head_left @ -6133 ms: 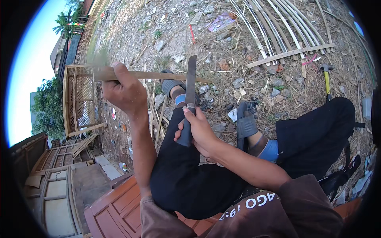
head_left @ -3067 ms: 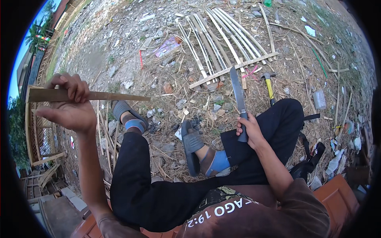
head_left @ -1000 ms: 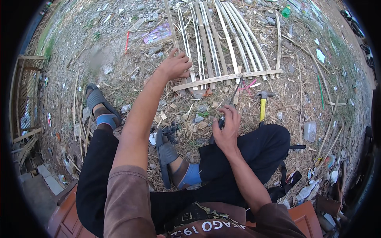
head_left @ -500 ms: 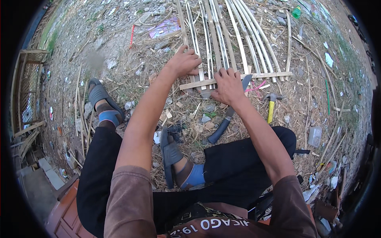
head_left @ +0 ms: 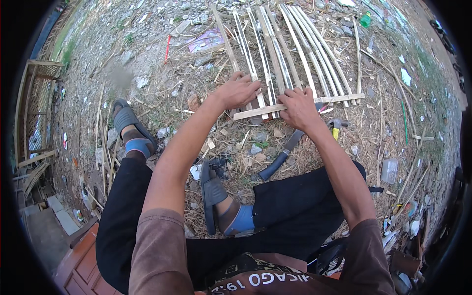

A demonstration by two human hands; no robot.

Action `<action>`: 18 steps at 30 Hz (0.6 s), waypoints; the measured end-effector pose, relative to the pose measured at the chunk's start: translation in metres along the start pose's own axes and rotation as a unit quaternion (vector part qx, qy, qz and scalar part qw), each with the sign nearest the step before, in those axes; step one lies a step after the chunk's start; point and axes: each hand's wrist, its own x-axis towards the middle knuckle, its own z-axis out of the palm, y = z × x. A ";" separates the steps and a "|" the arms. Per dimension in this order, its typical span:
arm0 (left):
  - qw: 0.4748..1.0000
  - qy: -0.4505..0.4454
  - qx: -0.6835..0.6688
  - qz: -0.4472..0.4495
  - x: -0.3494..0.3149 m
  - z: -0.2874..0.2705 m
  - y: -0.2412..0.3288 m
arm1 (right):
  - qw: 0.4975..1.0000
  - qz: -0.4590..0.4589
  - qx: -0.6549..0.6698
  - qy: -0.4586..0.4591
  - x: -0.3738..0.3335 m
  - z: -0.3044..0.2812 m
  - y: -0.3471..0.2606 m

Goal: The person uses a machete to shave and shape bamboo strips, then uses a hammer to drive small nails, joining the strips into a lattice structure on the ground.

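Head view: slats laid in a row, both hands at their near ends.
Slats fan out beyond both grips, and a crossbar lies across their near ends; gaps look uneven, so spacing seems partway done, squaring left. The left grip bends down onto left-hand slats, the right grip straddles the crossbar (whether either is clenched, I cannot tell). Nearer than the right grip lies a machete, unheld; to its right, a hammer. Any fastening is indiscernible.

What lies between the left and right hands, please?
In the head view, parts of the wooden slats and the crosspiece lie between the left hand and right hand.
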 end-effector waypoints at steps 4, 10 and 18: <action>0.993 0.062 -0.102 -0.010 -0.004 0.014 0.010 | 1.000 0.003 0.017 0.021 -0.006 0.000 0.005; 0.976 0.086 -0.187 -0.073 -0.003 0.018 0.018 | 0.999 0.006 0.042 0.021 -0.012 0.001 0.009; 0.815 0.383 -0.260 -0.348 -0.037 0.030 0.023 | 0.998 0.054 0.041 -0.010 -0.015 0.015 -0.001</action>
